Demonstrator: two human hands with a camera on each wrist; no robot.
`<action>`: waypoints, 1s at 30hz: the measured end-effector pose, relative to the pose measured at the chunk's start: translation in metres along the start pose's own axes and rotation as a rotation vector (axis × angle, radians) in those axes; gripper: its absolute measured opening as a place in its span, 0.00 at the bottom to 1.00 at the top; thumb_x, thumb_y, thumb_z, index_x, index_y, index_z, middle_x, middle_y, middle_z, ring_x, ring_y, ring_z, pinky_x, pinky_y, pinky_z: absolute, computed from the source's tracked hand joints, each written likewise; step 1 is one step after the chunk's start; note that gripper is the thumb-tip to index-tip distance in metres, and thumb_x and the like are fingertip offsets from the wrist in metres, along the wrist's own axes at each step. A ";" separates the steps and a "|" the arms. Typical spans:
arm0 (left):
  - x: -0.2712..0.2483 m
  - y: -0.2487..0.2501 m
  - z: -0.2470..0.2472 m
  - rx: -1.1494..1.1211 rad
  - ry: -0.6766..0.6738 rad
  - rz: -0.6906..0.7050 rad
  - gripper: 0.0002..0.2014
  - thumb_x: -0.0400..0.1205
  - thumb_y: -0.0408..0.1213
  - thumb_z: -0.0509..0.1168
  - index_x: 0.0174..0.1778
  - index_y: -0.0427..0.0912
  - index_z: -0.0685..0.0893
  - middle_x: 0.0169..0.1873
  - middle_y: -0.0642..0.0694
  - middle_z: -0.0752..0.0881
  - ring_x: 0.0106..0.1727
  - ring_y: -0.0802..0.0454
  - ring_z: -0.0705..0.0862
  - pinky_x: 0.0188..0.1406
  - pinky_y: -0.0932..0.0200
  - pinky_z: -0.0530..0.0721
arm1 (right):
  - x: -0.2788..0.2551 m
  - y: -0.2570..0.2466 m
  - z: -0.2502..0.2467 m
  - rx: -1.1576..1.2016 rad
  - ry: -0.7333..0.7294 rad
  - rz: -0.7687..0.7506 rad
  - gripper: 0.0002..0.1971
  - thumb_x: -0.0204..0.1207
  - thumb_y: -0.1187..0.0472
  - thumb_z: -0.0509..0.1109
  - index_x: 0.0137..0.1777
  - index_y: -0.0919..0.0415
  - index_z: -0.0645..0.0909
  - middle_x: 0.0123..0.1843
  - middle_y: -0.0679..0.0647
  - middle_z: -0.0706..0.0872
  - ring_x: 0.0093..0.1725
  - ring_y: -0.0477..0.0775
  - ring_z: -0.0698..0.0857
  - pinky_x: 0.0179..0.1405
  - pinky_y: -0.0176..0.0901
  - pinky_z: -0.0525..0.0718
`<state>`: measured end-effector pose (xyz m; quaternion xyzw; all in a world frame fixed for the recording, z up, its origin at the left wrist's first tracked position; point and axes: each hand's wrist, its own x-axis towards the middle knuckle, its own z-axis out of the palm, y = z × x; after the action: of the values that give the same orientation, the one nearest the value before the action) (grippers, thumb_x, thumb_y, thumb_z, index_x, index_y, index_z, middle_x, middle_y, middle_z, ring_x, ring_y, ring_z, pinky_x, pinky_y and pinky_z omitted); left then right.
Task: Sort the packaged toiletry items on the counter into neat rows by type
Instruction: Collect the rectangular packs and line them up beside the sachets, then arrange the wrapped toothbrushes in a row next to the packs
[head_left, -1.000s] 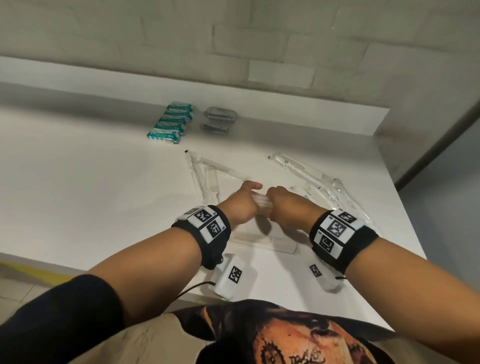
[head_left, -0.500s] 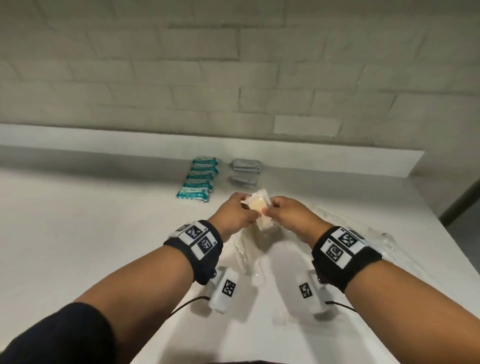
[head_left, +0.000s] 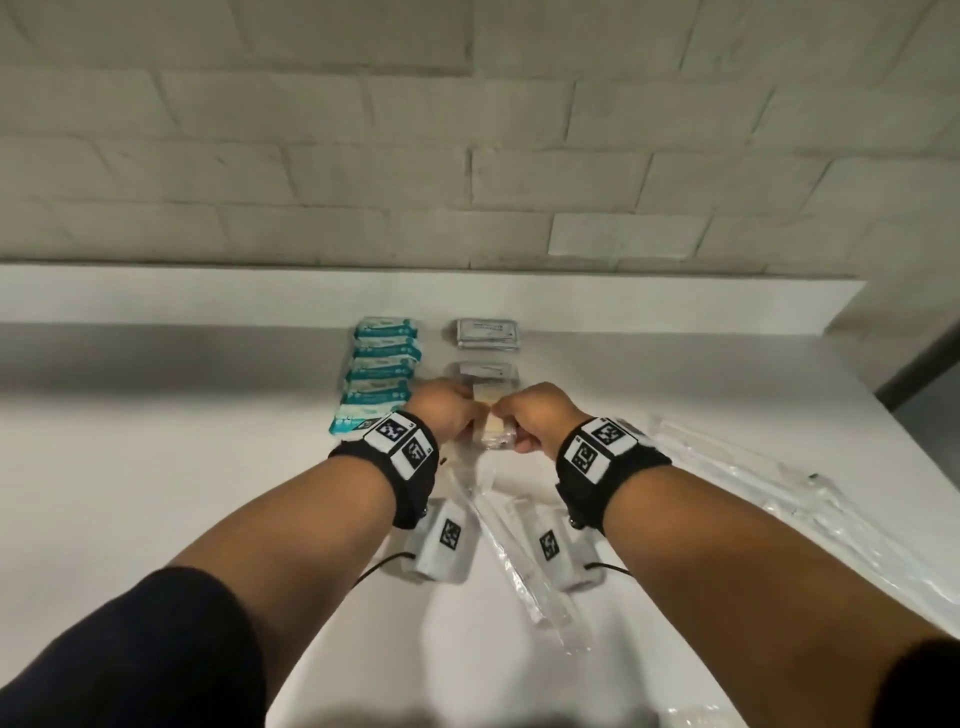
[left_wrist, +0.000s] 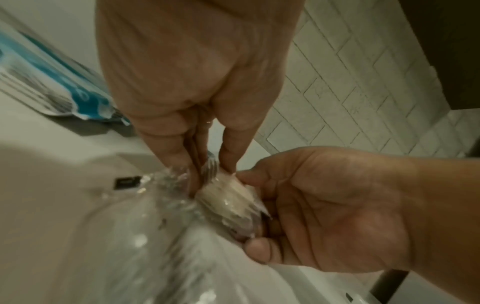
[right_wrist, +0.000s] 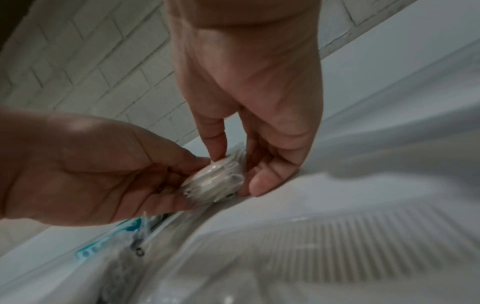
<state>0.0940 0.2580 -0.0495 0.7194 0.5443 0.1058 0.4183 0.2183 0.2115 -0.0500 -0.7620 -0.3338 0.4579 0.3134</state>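
Head view: left hand (head_left: 447, 415) and right hand (head_left: 535, 418) meet over the white worktop (head_left: 156, 441), both curled in, pinching one small clear-wrapped beige packet (head_left: 493, 426) between them. Fingers narrow, closed on the packet's two sides. Left of the left hand, touching its wrist side in the picture, a row of teal-and-white packets (head_left: 382, 374) runs back toward the wall. Just beyond the hands, two grey clear-lidded packets (head_left: 488, 332), one behind the other; print on them too small to read. Nearer than the hands, under the wrists, long clear-wrapped items (head_left: 519, 561) lie loose; more clear wrappers (head_left: 779, 499) well off to the right of the right hand. Wristbands carry black-and-white square code markers, no readable text.

Left wrist view: left hand (left_wrist: 197, 86) points down, thumb and fingertips pinching the packet (left_wrist: 228, 197) at its crinkled wrapper end. Right hand (left_wrist: 324, 209) cups the other side, thumb on top, fingers curled beneath. Teal packet (left_wrist: 52, 82) to the left, blurred, lettering unreadable.

Right wrist view: right hand (right_wrist: 254, 98) pinches the packet (right_wrist: 215, 181) from above, fingertips near the worktop. Left hand (right_wrist: 85, 168) grips it from the left. Blurred clear wrap with a ridged comb-like shape (right_wrist: 350, 246) in the foreground. No writing legible.
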 end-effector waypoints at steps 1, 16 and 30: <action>0.002 0.000 0.000 0.047 0.001 -0.002 0.08 0.75 0.40 0.69 0.39 0.37 0.87 0.38 0.39 0.90 0.42 0.43 0.88 0.46 0.52 0.87 | 0.001 -0.001 -0.001 -0.029 -0.005 0.018 0.06 0.73 0.64 0.71 0.35 0.64 0.80 0.30 0.57 0.82 0.27 0.56 0.80 0.27 0.41 0.80; -0.020 0.006 -0.009 0.300 0.128 0.108 0.06 0.80 0.37 0.65 0.49 0.41 0.79 0.42 0.46 0.83 0.45 0.44 0.84 0.43 0.55 0.81 | -0.017 0.004 -0.023 -0.437 0.050 -0.120 0.19 0.78 0.46 0.68 0.40 0.63 0.79 0.29 0.54 0.79 0.25 0.52 0.76 0.25 0.36 0.74; -0.118 -0.059 -0.001 0.853 -0.243 0.480 0.19 0.78 0.41 0.67 0.66 0.59 0.78 0.51 0.53 0.77 0.58 0.48 0.77 0.59 0.52 0.77 | -0.132 0.115 -0.052 -1.129 -0.266 -0.565 0.24 0.72 0.56 0.70 0.68 0.37 0.74 0.55 0.45 0.70 0.57 0.54 0.76 0.51 0.50 0.80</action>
<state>0.0075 0.1589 -0.0555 0.9384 0.3054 -0.1174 0.1114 0.2435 0.0313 -0.0558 -0.6289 -0.7473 0.2023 -0.0712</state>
